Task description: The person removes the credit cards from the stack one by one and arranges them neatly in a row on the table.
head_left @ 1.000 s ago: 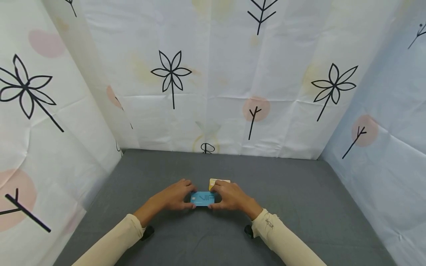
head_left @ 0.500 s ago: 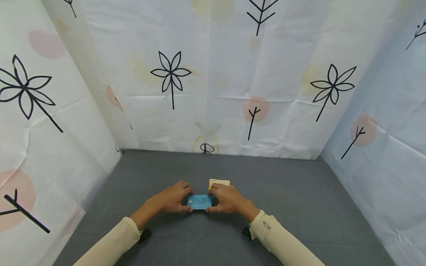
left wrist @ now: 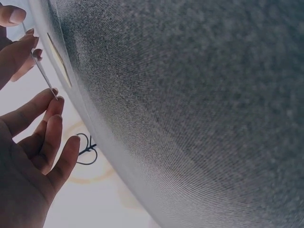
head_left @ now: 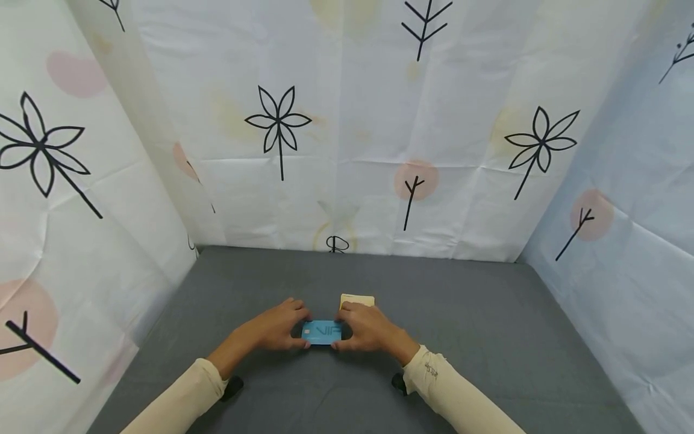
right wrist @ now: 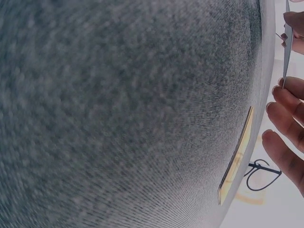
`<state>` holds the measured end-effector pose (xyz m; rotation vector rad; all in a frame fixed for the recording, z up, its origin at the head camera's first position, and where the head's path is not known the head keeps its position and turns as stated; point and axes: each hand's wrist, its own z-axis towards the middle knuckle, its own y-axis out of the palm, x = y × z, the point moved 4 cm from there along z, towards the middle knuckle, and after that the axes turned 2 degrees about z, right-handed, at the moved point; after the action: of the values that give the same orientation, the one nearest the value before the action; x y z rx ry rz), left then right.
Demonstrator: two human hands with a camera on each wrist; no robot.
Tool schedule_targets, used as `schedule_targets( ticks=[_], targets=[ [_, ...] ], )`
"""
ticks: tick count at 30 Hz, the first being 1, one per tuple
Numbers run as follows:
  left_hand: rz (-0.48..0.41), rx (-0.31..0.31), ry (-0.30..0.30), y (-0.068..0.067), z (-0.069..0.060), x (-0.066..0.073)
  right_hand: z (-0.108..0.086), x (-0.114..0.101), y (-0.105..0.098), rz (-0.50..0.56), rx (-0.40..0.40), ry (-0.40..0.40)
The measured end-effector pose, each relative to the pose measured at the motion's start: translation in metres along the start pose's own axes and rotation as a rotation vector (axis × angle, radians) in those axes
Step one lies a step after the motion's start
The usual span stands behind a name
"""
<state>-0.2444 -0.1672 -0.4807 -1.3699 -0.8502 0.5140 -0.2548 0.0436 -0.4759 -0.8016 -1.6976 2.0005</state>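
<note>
A blue card [head_left: 322, 333] marked "VIP", with a small chip at its left, is held up between both hands. My left hand [head_left: 278, 325] pinches its left end between thumb and fingers. The right hand [head_left: 365, 327] pinches the other end the same way. Both wrist views show the card nearly edge-on, as a thin strip [right wrist: 287, 52] apart from the tabletop. Behind the right hand's fingers a yellow card [head_left: 358, 299] lies flat, partly hidden in the head view. In the right wrist view its edge looks layered; whether it is more than one card I cannot tell.
Grey cloth covers the table [head_left: 461, 337]. White fabric walls [head_left: 358, 138] with printed flowers and twigs close off the back, left and right sides. A dark band [head_left: 233, 389] shows under the left cuff, and a similar dark piece [head_left: 399, 383] under the right.
Both hands have moved the blue card slightly toward the person and to the left, keeping their pinch. The yellow card stays in place.
</note>
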Motion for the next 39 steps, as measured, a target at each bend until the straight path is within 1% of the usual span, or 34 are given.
schedule_targets(
  ticks=[6, 10, 21, 30, 39],
  targets=[
    [0.005, -0.004, 0.007, 0.0, -0.002, 0.002, -0.001, -0.002, 0.0, 0.001, -0.015, -0.001],
    [0.005, -0.002, 0.01, 0.002, -0.003, 0.001, -0.001, -0.003, 0.001, 0.012, -0.013, -0.01],
    [-0.006, -0.008, -0.015, 0.003, -0.007, -0.003, 0.001, -0.006, 0.003, 0.007, -0.014, -0.012],
    [-0.014, -0.012, -0.017, -0.001, -0.01, -0.003, 0.004, -0.008, 0.005, 0.003, -0.014, -0.002],
    [-0.022, -0.025, -0.033, 0.002, -0.012, -0.003, 0.004, -0.01, 0.008, 0.005, -0.029, 0.007]
  ],
)
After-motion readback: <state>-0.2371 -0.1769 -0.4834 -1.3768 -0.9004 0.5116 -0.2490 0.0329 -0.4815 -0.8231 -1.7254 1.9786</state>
